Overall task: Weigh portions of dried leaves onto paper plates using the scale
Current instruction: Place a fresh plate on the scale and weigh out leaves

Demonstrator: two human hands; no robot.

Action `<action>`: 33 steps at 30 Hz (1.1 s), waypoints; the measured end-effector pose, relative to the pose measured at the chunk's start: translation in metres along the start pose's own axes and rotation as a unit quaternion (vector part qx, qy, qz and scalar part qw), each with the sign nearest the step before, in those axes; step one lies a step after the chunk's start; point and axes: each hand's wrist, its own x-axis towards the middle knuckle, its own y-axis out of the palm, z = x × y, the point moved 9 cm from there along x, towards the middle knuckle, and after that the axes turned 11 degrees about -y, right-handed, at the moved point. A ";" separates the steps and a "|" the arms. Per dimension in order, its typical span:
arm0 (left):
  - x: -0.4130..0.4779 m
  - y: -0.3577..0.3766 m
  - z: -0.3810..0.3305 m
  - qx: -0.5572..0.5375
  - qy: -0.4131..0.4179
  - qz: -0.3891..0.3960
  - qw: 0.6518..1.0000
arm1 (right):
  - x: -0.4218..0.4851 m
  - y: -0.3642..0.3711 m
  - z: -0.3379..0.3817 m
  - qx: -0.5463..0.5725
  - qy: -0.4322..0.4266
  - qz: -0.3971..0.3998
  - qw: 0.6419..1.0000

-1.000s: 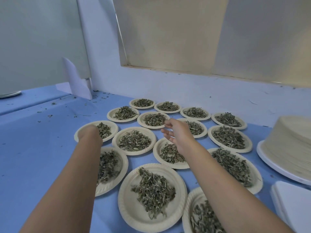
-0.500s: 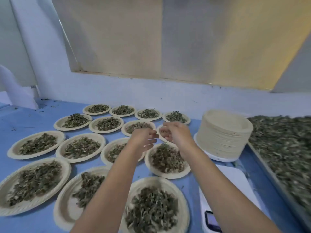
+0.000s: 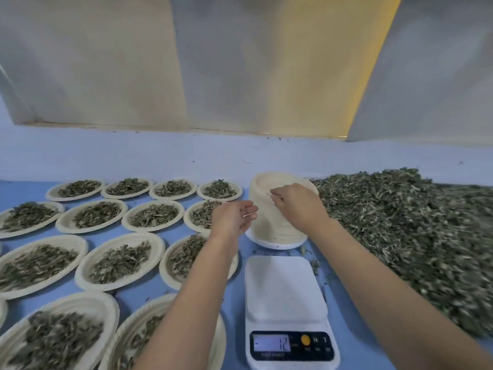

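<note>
STEP: fetching fresh plate | left hand [image 3: 234, 217] released, beside plate stack [image 3: 277, 228] at 12 o'clock of bare scale [image 3: 285, 287] | right hand [image 3: 296, 204] curled on its top, grip unclear | dried leaves [image 3: 413, 236] heaped at 3 o'clock | NEXT: peel one plate onto scale

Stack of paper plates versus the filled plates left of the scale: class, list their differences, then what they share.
The stack of paper plates is piled into one tall column; the filled plates lie singly in rows. The stack shows no leaves; each filled plate carries dried leaves. The stack stands behind the scale; the filled plates lie to its left. Both: pale, round paper plates.
</note>
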 end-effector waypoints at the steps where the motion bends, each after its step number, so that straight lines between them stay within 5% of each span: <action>1: 0.001 0.000 0.001 -0.006 -0.001 -0.003 1.000 | 0.000 0.004 0.000 -0.007 -0.006 0.013 1.000; 33: 0.005 0.012 0.014 -0.028 -0.013 -0.021 0.999 | 0.002 -0.001 0.017 -0.115 -0.091 -0.066 0.987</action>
